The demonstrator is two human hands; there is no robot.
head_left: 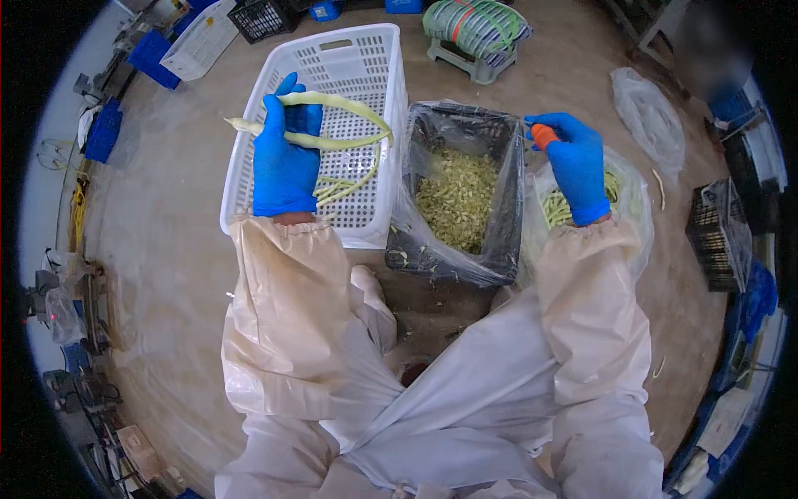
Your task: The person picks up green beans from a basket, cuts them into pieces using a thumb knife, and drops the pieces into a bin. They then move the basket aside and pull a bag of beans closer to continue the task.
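Note:
Over the white perforated crate (pixel 241 179), my left hand (pixel 287 154), in a blue glove, holds long pale green beans (pixel 341 141) that loop out to the right. More beans lie on the crate floor. My right hand (pixel 573 158), also gloved, is closed around a small tool with an orange handle (pixel 544 135); its blade cannot be made out. Between the hands stands a black crate lined with clear plastic (pixel 403 200), holding chopped green bits (pixel 457 195). Below my right hand is a clear bag (pixel 636 200) with green beans in it.
A bundle in green netting (pixel 474 29) sits on a small stool (pixel 482 71) beyond the crates. An empty-looking clear bag (pixel 648 116) lies on the floor at right, with a black crate (pixel 719 237) nearer. Blue bins (pixel 154 58) stand at the upper left.

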